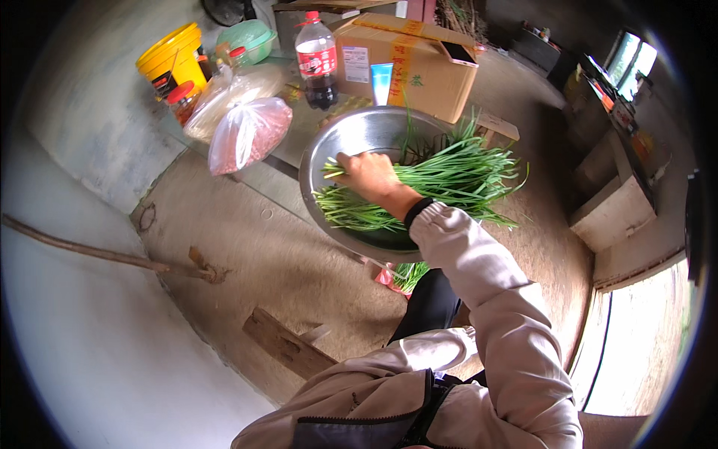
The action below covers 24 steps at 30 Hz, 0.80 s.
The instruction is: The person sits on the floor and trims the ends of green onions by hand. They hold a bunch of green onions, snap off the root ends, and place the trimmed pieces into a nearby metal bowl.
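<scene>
My right hand [367, 175] reaches into a wide stainless-steel basin [359, 126] and is closed around the pale stem ends of a bunch of long green chives [460, 174]. Their leaves spread to the right, over the basin's far rim. More chives [350, 209] lie lower in the basin, just below my wrist. My left hand is out of sight; its sleeve [426, 348] runs across my lap and ends behind my right forearm. Below the basin, a red and white plastic bag [387, 278] holds further chives [412, 274].
The basin stands on a glass-topped table [255, 188]. Around it are a cola bottle [317, 62], a cardboard box [359, 87] with a phone [459, 53] on top, a tube [381, 84], a plastic bag of pinkish contents [252, 134] and a yellow bucket [174, 53]. A wooden bench [289, 342] is at lower left.
</scene>
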Available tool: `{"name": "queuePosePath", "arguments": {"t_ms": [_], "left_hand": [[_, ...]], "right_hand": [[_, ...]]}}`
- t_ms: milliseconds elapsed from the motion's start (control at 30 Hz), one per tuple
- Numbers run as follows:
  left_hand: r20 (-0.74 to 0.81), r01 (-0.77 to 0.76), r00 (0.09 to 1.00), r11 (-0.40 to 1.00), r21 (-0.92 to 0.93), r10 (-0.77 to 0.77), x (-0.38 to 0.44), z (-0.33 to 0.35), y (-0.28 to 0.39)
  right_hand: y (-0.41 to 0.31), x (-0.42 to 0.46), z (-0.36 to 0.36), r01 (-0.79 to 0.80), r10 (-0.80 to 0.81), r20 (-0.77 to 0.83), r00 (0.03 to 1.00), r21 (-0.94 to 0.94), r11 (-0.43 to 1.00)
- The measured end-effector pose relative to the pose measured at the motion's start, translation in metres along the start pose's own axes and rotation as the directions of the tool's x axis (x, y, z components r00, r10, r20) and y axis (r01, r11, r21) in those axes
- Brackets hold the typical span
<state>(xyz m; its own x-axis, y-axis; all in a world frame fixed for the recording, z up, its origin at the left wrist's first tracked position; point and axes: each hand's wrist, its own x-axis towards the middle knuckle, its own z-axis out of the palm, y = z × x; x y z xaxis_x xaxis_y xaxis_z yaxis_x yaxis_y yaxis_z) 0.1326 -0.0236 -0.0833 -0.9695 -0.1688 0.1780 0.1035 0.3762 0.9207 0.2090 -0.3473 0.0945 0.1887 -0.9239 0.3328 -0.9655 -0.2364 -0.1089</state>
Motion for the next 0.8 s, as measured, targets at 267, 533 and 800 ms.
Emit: {"name": "queuePosePath", "arguments": {"t_ms": [267,533,800], "left_hand": [[0.017,-0.067,0.998,0.998,-0.001,0.067,0.005,0.010,0.002],[-0.035,-0.118,0.992,0.992,0.041,0.119,0.016,0.020,0.004],[-0.234,-0.205,0.945,0.972,0.119,0.228,0.062,0.035,0.002]], "right_hand": [[-0.001,0.002,0.008,-0.143,0.139,0.037,0.990,0.158,0.977],[-0.004,-0.027,-0.036,-0.100,0.084,0.094,0.992,0.187,0.977],[0.063,-0.230,-0.171,-0.039,0.220,-0.418,0.881,0.400,0.916]]}}
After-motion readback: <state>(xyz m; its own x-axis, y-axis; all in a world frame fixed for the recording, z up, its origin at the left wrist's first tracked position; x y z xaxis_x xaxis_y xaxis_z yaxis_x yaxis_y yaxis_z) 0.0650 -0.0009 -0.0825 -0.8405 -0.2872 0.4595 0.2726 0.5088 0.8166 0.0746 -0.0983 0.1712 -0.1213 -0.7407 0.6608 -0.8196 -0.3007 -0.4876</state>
